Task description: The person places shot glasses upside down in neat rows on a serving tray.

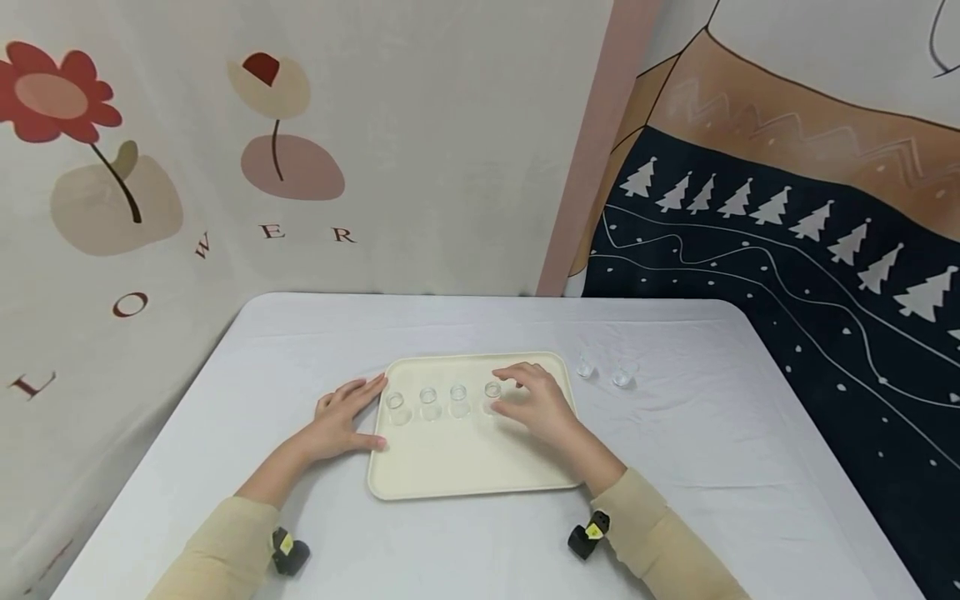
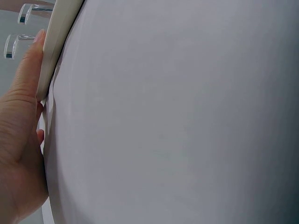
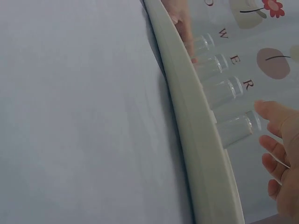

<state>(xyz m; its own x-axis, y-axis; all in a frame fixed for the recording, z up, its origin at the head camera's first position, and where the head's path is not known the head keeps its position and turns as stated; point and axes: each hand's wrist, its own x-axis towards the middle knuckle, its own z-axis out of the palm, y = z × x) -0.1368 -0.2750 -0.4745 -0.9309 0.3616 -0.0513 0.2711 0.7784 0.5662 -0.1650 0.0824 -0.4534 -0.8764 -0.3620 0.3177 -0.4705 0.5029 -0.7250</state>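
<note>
Several small clear glasses stand in a row on a cream tray (image 1: 465, 467). My right hand (image 1: 536, 404) is at the rightmost glass (image 1: 492, 389), thumb and fingers spread on either side of it. In the right wrist view, the thumb (image 3: 268, 109) is right by the rim of that glass (image 3: 236, 129), with the other fingers loosely bent and holding nothing. My left hand (image 1: 341, 421) rests at the tray's left edge, its thumb on the rim and its straight fingers reaching to the far left corner, near the leftmost glass (image 1: 397, 408).
Two more clear glasses stand on the white cloth right of the tray, one (image 1: 585, 367) near its far right corner and another (image 1: 622, 377) farther right. A white-covered table (image 1: 465, 550) carries everything. Behind it hang printed cloths (image 1: 450, 167).
</note>
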